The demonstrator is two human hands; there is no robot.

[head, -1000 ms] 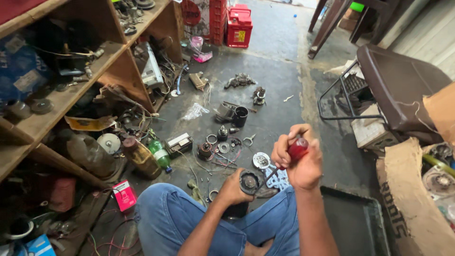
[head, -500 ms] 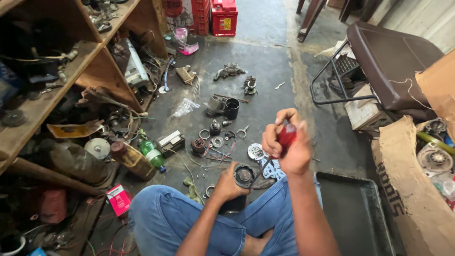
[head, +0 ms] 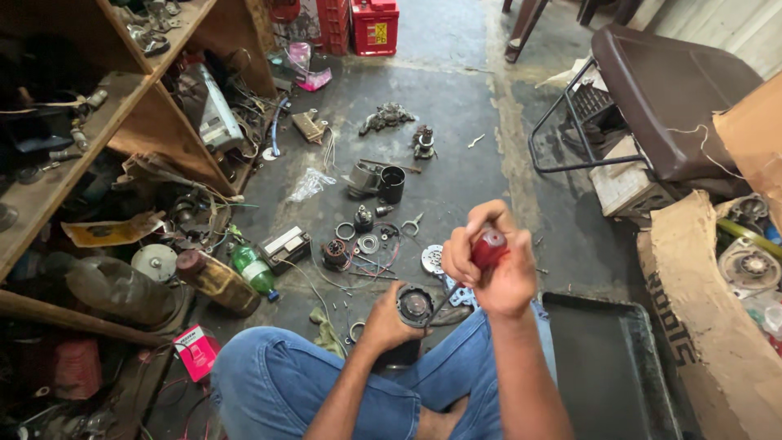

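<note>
My right hand is closed around the red handle of a screwdriver, whose thin shaft slants down-left into a round black motor housing. My left hand grips that housing from the left and holds it between my knees, above my blue jeans. The screwdriver tip is hidden inside the housing's round opening.
Small rings, washers and wired motor parts litter the concrete floor ahead, with a black cup and a green bottle. Cluttered wooden shelves stand left. A black tray lies right, beside torn cardboard and a brown chair.
The view has tilted and shifted slightly. My right hand with the screwdriver has stayed over the housing, turning a little; my left hand keeps its hold.
</note>
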